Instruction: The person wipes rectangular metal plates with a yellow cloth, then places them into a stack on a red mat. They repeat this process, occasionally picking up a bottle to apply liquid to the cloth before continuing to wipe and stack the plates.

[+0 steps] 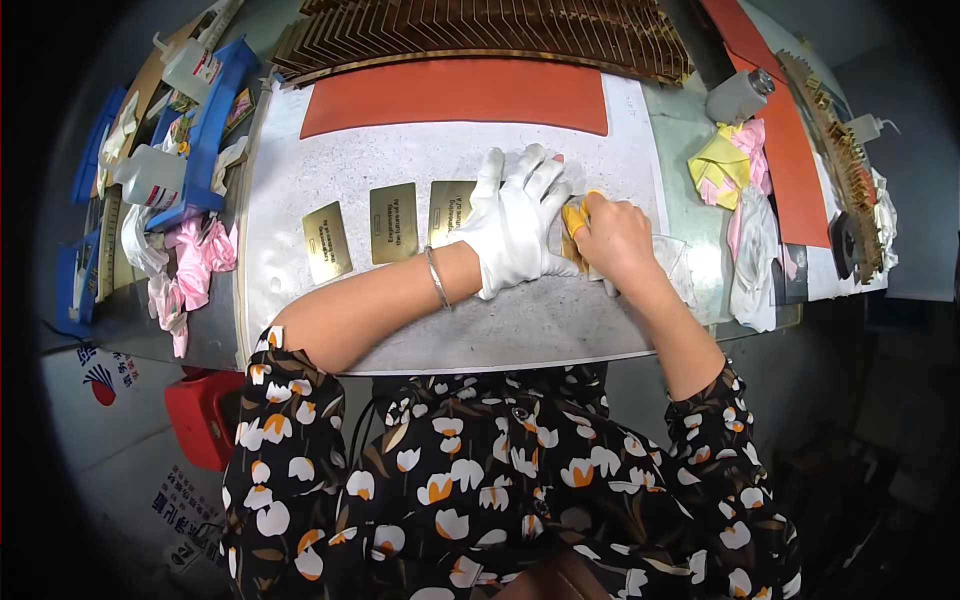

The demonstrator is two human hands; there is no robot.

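Observation:
My left hand (520, 220), in a white glove, lies flat with its fingers spread on the work surface. It partly covers a gold metal card (447, 205) with dark print. Two more such cards, a middle one (393, 224) and a leftmost one (326, 243), lie in a row to its left. Bare and closed, my right hand (622, 240) pinches a small yellow cloth (574, 216) just right of the glove. Its fingertips press down over another gold piece, mostly hidden between the hands. A crumpled white cloth (676, 268) lies beside my right wrist.
An orange-red mat (455, 98) and a rack of thin brown metal plates (480, 45) stretch along the back. At left, a blue tray (215, 135) stands near white bottles and pink cloths (203, 262). Yellow and pink cloths (722, 168) and a grey bottle (738, 97) are at right.

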